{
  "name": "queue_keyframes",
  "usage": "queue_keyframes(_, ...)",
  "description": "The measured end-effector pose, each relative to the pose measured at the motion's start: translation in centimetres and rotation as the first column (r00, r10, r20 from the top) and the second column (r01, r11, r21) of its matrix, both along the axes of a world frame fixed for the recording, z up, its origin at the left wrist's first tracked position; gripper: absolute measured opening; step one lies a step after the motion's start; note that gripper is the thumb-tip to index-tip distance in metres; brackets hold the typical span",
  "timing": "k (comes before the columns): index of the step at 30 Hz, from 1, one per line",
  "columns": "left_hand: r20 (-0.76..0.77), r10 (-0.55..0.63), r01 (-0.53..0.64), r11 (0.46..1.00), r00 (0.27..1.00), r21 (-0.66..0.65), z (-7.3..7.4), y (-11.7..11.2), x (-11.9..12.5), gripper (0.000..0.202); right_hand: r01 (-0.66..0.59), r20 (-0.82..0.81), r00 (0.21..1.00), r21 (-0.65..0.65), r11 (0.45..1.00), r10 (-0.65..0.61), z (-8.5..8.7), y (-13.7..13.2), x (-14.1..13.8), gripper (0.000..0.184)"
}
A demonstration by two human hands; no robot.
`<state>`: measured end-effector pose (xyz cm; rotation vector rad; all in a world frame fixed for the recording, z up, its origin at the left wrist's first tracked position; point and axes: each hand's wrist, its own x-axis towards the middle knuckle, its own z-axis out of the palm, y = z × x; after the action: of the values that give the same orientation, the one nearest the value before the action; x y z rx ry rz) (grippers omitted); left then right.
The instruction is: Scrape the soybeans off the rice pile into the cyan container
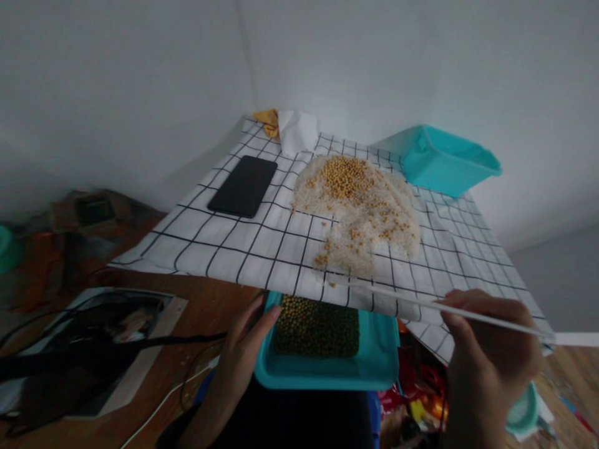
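A pile of white rice mixed with yellow soybeans (360, 209) lies on a white, black-gridded tablecloth (262, 240). Just below the table's near edge my left hand (243, 352) grips the left side of a teal tray (374, 362) that holds sorted soybeans (317, 327). My right hand (489, 358) is closed on a thin white stick (449, 308) whose far end reaches the near edge of the pile.
A black phone (243, 186) lies on the cloth left of the pile. A teal tub (444, 159) stands at the back right, and a white tissue (297, 131) with a yellow scrap at the back. Dark bags and cables cover the wooden floor at left.
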<state>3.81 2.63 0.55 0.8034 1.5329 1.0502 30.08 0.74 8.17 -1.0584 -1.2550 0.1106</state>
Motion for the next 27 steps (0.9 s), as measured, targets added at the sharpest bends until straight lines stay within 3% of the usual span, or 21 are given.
queue_keyframes(4,0.028,-0.036,0.035,0.999,0.999,0.034,0.0,0.1,0.1,0.043,-0.108,0.018,0.994,-0.001,0.994,0.108,0.1,0.1,0.0,0.015)
queue_keyframes(7,0.028,-0.047,0.046,0.998,0.998,0.053,-0.2,0.2,0.0,0.041,-0.118,0.022,0.993,0.001,0.993,0.118,0.1,0.2,0.0,0.014)
queue_keyframes(12,0.024,-0.048,0.047,0.997,0.999,0.059,-0.2,0.2,-0.2,0.042,0.041,0.002,0.999,-0.003,0.999,-0.041,-0.1,0.7,-0.5,0.019)
queue_keyframes(16,0.027,-0.054,0.053,0.998,0.998,0.034,0.1,0.2,-0.1,0.043,0.153,0.035,0.988,-0.096,0.983,-0.151,-0.2,0.7,-1.2,0.021)
queue_keyframes(23,0.031,-0.052,0.051,0.997,0.998,0.055,0.0,0.3,0.0,0.04,0.27,-0.009,0.962,-0.121,0.955,-0.273,0.0,0.7,-1.2,0.023)
queue_keyframes(27,0.029,-0.034,0.033,0.998,0.999,0.05,-0.1,0.2,-0.1,0.038,0.267,-0.046,0.961,-0.095,0.959,-0.272,-0.1,1.1,-1.3,0.025)
